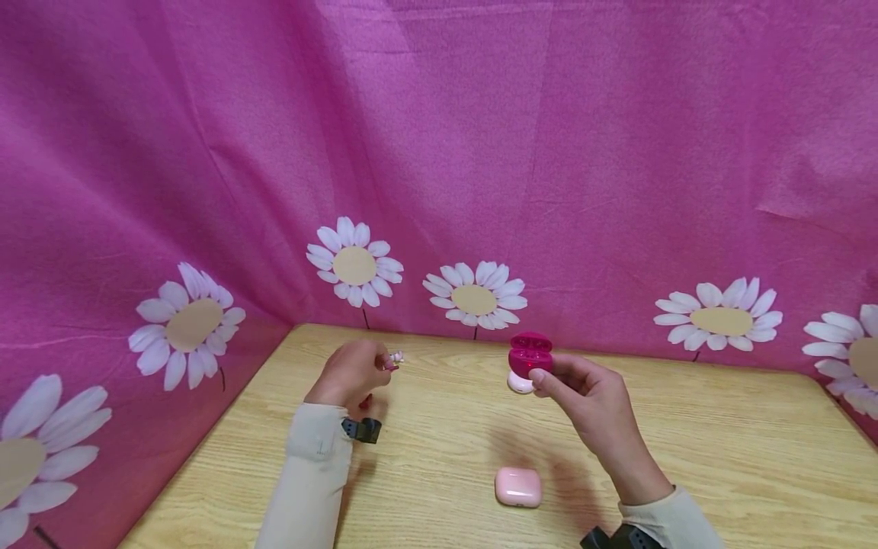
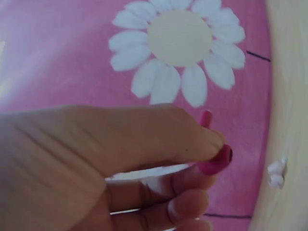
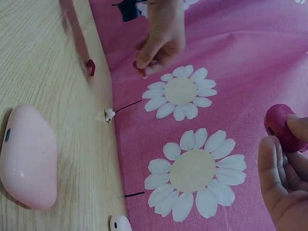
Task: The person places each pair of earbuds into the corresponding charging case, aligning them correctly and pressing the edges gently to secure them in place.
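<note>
Left grip (image 1: pixel 350 374) pinches a magenta earbud (image 2: pixel 216 166) above the table (image 1: pixel 439 450); right grip (image 1: pixel 600 400) holds the magenta case (image 1: pixel 530 367) raised, lid (image 1: pixel 531 340) open. Recommended: steady the case, keep fingertips off the lid, align the earbud before lowering it. Count: three cases, including a pink case (image 1: pixel 518 486) and a white case (image 1: pixel 520 383) on the table; two magenta earbuds, the second magenta earbud (image 3: pixel 91 68) lying on the table; pale earbuds (image 2: pixel 276 174), apparently two, near its far edge.

Premises: room type not determinable. Magenta cloth (image 1: pixel 439 152) printed with white daisies (image 1: pixel 354 265) is hanging along the far and left edges of a wood-grain table (image 1: pixel 418 473), forming a booth-like corner.
</note>
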Action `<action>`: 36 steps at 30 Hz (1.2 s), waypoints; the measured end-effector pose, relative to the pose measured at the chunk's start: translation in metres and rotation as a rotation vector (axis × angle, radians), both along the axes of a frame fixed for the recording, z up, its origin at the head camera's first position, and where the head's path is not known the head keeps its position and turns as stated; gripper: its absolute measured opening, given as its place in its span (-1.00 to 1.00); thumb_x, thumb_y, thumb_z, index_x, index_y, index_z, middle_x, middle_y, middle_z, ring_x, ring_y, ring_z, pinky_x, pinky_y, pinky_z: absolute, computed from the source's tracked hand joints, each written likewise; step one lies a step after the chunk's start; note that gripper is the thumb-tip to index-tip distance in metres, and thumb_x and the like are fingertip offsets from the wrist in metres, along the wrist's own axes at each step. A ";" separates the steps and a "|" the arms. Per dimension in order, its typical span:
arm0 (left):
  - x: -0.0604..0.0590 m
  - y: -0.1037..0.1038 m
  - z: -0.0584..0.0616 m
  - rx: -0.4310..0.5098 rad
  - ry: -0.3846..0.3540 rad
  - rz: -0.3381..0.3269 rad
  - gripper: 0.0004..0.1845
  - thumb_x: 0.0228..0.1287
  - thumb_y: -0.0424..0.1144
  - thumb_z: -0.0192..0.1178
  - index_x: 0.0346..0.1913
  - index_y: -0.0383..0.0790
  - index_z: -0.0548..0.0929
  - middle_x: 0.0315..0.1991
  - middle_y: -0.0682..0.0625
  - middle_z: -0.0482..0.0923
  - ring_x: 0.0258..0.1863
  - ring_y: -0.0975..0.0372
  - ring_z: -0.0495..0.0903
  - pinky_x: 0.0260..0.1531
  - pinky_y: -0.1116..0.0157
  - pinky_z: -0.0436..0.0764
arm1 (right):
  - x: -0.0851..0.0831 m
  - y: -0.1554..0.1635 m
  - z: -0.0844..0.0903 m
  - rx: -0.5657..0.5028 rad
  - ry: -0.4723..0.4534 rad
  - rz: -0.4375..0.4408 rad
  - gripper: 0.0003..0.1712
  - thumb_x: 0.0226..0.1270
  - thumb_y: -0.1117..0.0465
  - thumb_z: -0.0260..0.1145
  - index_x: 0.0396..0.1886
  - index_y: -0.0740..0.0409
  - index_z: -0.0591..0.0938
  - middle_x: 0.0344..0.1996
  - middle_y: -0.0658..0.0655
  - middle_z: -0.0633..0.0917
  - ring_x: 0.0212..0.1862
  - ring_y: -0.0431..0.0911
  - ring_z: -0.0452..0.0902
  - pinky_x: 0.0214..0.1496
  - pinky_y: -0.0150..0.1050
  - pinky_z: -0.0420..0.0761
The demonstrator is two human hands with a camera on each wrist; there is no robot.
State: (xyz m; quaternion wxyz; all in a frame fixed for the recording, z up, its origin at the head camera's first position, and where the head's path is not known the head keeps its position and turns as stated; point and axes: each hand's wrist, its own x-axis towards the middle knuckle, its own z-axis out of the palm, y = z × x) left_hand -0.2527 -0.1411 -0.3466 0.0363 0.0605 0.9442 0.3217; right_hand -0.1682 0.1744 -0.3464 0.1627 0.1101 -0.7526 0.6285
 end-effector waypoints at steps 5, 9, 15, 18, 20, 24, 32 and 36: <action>0.001 0.009 0.007 -0.091 0.188 -0.098 -0.95 0.16 -0.29 0.34 -0.39 -0.05 0.70 -0.45 0.08 0.52 -0.62 0.21 0.45 -0.58 0.30 0.44 | 0.000 0.000 -0.001 -0.001 -0.005 0.005 -0.69 0.22 0.26 0.41 -0.09 0.34 0.66 -0.37 0.06 0.73 -0.37 -0.16 0.66 -0.24 -0.33 0.64; 0.001 0.016 0.013 -0.106 0.297 -0.138 -0.96 0.16 -0.28 0.36 -0.33 -0.07 0.71 -0.44 0.12 0.55 -0.45 0.25 0.48 -0.42 0.30 0.50 | 0.000 0.001 -0.002 0.004 -0.010 0.002 -0.69 0.22 0.25 0.41 -0.09 0.32 0.67 -0.37 0.07 0.73 -0.37 -0.15 0.66 -0.24 -0.31 0.65; 0.005 0.023 0.015 -0.069 0.363 -0.179 -0.91 0.17 -0.32 0.34 -0.27 -0.06 0.72 -0.42 0.15 0.61 -0.42 0.31 0.56 -0.38 0.31 0.54 | -0.001 0.000 -0.002 0.010 -0.003 -0.004 -0.70 0.21 0.25 0.41 -0.10 0.33 0.67 -0.38 0.08 0.73 -0.38 -0.15 0.66 -0.25 -0.32 0.64; 0.007 0.026 0.015 -0.055 0.389 -0.205 -0.89 0.18 -0.33 0.34 -0.27 -0.04 0.71 -0.43 0.16 0.63 -0.42 0.33 0.58 -0.37 0.31 0.56 | -0.001 0.000 -0.002 0.005 0.010 0.003 -0.70 0.22 0.27 0.41 -0.10 0.36 0.66 -0.39 0.07 0.73 -0.39 -0.16 0.66 -0.26 -0.32 0.64; 0.007 0.027 0.015 -0.054 0.408 -0.222 -0.89 0.18 -0.34 0.33 -0.28 -0.03 0.71 -0.44 0.17 0.63 -0.42 0.34 0.58 -0.36 0.31 0.55 | 0.000 0.000 -0.001 -0.006 0.017 0.014 -0.71 0.22 0.29 0.40 -0.10 0.37 0.66 -0.38 0.06 0.73 -0.39 -0.17 0.66 -0.25 -0.33 0.65; 0.008 0.031 0.015 -0.047 0.428 -0.242 -0.89 0.18 -0.34 0.33 -0.29 -0.03 0.71 -0.46 0.19 0.61 -0.44 0.37 0.57 -0.38 0.31 0.55 | 0.000 -0.001 0.000 -0.019 0.029 0.027 -0.71 0.23 0.32 0.39 -0.09 0.41 0.65 -0.36 0.05 0.73 -0.38 -0.17 0.66 -0.24 -0.32 0.65; 0.009 0.035 0.017 0.004 0.449 -0.269 -0.88 0.15 -0.34 0.37 -0.29 -0.04 0.72 -0.42 0.20 0.57 -0.42 0.36 0.51 -0.34 0.35 0.54 | 0.000 -0.001 0.001 -0.011 0.020 0.021 -0.69 0.23 0.29 0.39 -0.08 0.38 0.66 -0.35 0.04 0.74 -0.37 -0.16 0.67 -0.24 -0.31 0.66; 0.009 0.036 0.018 0.029 0.451 -0.267 -0.88 0.14 -0.34 0.38 -0.27 -0.06 0.73 -0.41 0.19 0.57 -0.41 0.36 0.51 -0.35 0.35 0.54 | 0.000 -0.001 0.001 -0.010 0.024 0.021 -0.70 0.23 0.30 0.39 -0.08 0.39 0.65 -0.36 0.03 0.74 -0.38 -0.17 0.67 -0.25 -0.31 0.66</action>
